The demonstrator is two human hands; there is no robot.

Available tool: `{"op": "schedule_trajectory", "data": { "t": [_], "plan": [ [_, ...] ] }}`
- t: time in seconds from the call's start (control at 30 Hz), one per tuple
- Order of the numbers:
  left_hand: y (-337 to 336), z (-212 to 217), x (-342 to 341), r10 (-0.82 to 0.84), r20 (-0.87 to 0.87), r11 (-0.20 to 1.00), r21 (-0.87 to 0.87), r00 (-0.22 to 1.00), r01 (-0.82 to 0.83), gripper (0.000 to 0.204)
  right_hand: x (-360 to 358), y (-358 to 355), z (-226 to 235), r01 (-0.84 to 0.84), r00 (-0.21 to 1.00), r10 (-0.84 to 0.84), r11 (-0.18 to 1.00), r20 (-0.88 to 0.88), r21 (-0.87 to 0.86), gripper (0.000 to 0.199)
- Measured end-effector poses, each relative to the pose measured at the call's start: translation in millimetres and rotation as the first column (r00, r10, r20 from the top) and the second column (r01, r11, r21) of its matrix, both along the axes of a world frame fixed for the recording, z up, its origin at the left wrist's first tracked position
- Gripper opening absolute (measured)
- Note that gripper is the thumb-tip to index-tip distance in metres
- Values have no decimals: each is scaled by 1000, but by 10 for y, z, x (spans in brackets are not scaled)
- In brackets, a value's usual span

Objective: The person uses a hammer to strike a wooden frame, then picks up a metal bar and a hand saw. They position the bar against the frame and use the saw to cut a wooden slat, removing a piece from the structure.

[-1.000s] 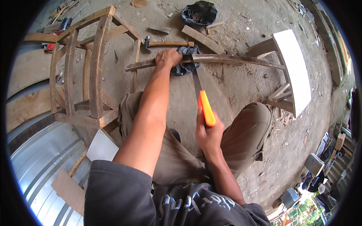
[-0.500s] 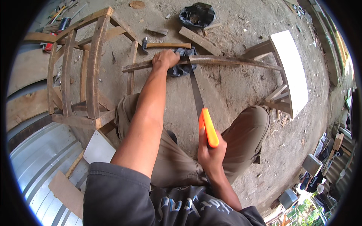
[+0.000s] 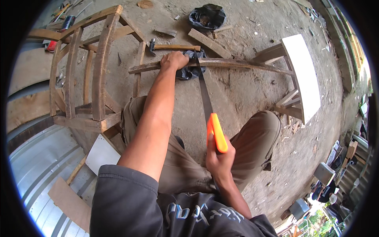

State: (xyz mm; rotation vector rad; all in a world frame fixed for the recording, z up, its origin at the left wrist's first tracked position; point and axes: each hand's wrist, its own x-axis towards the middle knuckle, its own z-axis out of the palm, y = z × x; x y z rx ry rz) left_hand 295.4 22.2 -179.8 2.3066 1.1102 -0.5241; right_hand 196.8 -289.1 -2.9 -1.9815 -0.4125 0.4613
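Your left hand (image 3: 173, 61) presses closed over the curved wooden slat (image 3: 237, 64) lying far across the floor, while your right hand (image 3: 218, 158) grips the saw (image 3: 209, 106) by its orange handle, blade on the slat.

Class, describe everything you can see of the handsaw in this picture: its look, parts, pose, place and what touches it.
The handsaw has a bright orange handle, plastic by its look, and a long, narrow, dark metal blade that tapers toward its tip. The right hand grips the handle above the lap. The blade runs forward and slightly left to the long curved wooden slat, crossing it just right of the left hand, which presses the slat down. A dark cloth lies under the slat there. The teeth are too small to see.
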Motion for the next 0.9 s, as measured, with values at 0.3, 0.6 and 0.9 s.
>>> {"op": "schedule_trajectory", "data": {
  "t": [0.3,0.6,0.9],
  "plan": [
    [-49,10,-19,3,12,1000,23,1000,-3,55,64,93,-131,-4,998,4,1000,63,0,20],
    [-37,-11,-7,-9,6,999,42,1000,9,54,4,67,24,27,995,-30,999,95,41,19],
    [-28,-15,4,-10,-19,1000,-6,1000,10,54,72,164,-139,27,1000,-27,1000,14,0,17]
  ]
}}
